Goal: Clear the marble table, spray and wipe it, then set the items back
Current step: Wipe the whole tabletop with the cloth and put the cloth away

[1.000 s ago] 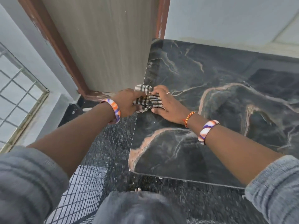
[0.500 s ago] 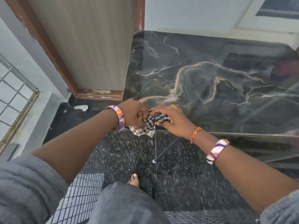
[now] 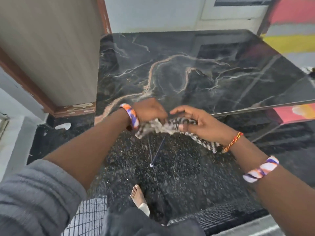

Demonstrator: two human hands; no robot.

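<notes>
The dark marble table (image 3: 196, 70) with pale veins fills the middle of the view, its top bare. Both of my hands hold a black-and-white checked cloth (image 3: 163, 126) just off the table's near edge, above the floor. My left hand (image 3: 150, 109) grips the cloth's left end. My right hand (image 3: 199, 121) holds the other end, fingers partly spread, and the cloth trails under that wrist.
A wooden door (image 3: 51, 53) with a brown frame stands at the left, next to the table's left edge. Black speckled floor (image 3: 179, 176) lies below, with my bare foot (image 3: 139, 196) and a thin table leg (image 3: 157, 154). A colourful striped surface (image 3: 289, 31) is at the far right.
My hands have pulled the cloth from the table's left edge back off its near edge and stretched it out between them. The view has shifted back from the table.
</notes>
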